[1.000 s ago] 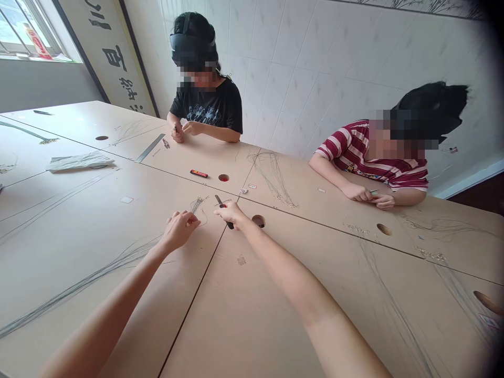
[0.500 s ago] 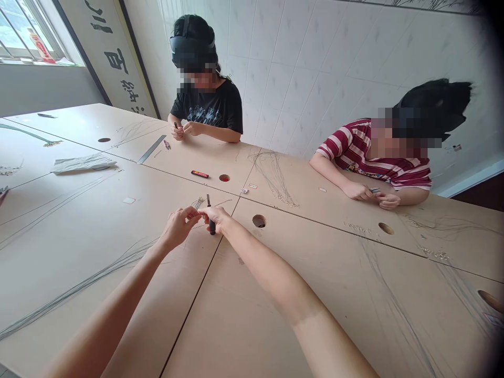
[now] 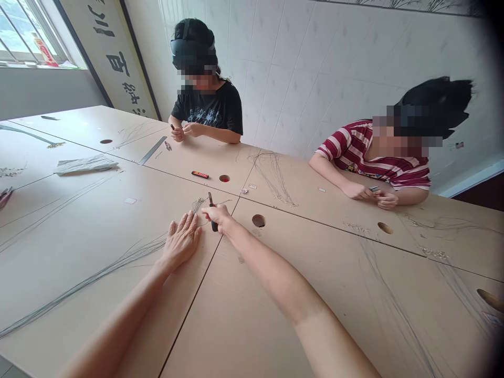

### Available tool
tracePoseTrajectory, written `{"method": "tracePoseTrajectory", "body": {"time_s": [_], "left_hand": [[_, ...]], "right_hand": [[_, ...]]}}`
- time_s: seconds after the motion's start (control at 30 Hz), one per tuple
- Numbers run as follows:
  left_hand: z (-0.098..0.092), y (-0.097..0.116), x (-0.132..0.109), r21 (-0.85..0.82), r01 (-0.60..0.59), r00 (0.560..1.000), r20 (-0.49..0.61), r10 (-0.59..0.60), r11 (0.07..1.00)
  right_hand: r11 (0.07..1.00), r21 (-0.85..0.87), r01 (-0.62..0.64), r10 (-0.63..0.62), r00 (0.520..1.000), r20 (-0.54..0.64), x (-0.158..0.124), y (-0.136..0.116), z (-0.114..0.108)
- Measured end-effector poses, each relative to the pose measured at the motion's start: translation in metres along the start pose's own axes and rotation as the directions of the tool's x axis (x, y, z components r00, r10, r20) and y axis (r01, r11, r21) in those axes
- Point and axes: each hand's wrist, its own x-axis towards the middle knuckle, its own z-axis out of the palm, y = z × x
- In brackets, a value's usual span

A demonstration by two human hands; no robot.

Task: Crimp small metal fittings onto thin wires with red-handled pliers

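Note:
My left hand [image 3: 183, 237] lies flat, palm down, fingers stretched out, on a long bundle of thin grey cords [image 3: 118, 266] that runs off to the lower left. Just beyond its fingertips, the bundle's gathered ends [image 3: 198, 203] show small gold-coloured pieces. To the right, my right hand [image 3: 218, 214] is closed around a slim black-handled tool [image 3: 214, 224]. The tool's narrow dark tip points up and away from me; its exact kind I cannot make out. A thin strand shows between the two hands, and whether the right fingers pinch it is hidden.
Across the pale table [image 3: 252, 315] two people work with their hands. A red-and-black packet [image 3: 200, 175], a steel ruler [image 3: 153, 150], a folded white cloth [image 3: 85, 164] and more cord bundles [image 3: 275, 178] lie around. Round holes [image 3: 259, 221] and dark seams cut the tabletop.
My left hand has left the right hand's fingertips, opened, and come down flat on the cords. The right hand has shifted slightly right, still holding the black-handled tool.

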Motion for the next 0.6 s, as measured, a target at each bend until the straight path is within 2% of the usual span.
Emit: {"method": "tracePoseTrajectory", "body": {"time_s": [0.17,0.4,0.6], "left_hand": [[0.002,-0.001,0.002,0.085,0.004,0.999,0.043,-0.008,0.996],[0.0,0.0,0.002,0.135,0.004,0.998,0.067,-0.013,0.991],[0.001,-0.001,0.003,0.148,0.004,0.997,0.074,-0.015,0.989]], "right_hand": [[0.998,0.021,0.059,-0.058,0.997,-0.051,-0.007,-0.013,-0.02],[0.983,0.063,0.17,-0.161,0.979,-0.127,-0.034,-0.048,-0.067],[0.945,0.134,0.3,-0.269,0.941,-0.204,-0.061,-0.067,-0.105]]}}
